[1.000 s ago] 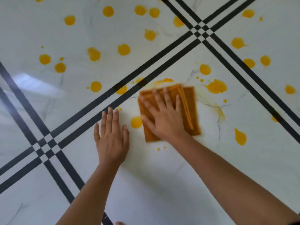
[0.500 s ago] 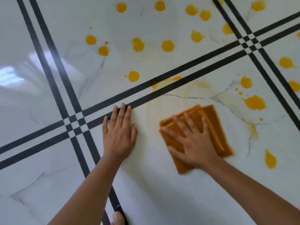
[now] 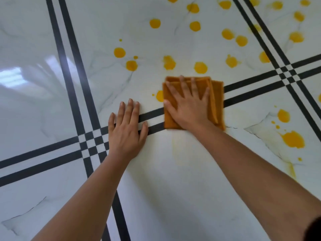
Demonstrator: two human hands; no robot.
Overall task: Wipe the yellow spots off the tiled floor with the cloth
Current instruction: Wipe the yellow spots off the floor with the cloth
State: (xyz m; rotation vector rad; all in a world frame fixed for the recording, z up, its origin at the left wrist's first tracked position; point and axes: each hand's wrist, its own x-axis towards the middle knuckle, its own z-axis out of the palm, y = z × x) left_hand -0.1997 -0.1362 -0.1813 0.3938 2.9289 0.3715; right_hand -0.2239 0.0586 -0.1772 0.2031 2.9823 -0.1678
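Note:
A folded orange cloth (image 3: 218, 94) lies flat on the white marble-look tiled floor (image 3: 173, 197), across the double black stripe. My right hand (image 3: 188, 105) presses on it with fingers spread. My left hand (image 3: 127, 131) rests flat on the floor to the cloth's left, over the same stripe, holding nothing. One yellow spot (image 3: 159, 96) touches the cloth's left edge. Several round yellow spots (image 3: 200, 67) dot the tile beyond the cloth. A larger yellow splash (image 3: 293, 140) sits to the right. A faint yellow smear (image 3: 177, 146) marks the tile just below the cloth.
Double black stripes (image 3: 251, 84) cross the floor and meet in checkered crossings at the left (image 3: 92, 141) and upper right (image 3: 284, 72). Bright window glare (image 3: 13, 77) reflects on the left tile. A yellowish streak (image 3: 291, 171) trails down at the right.
My right hand has pushed the cloth forward, away from me, onto the black stripe toward the far spots. The left hand stays flat on the floor. The view has shifted.

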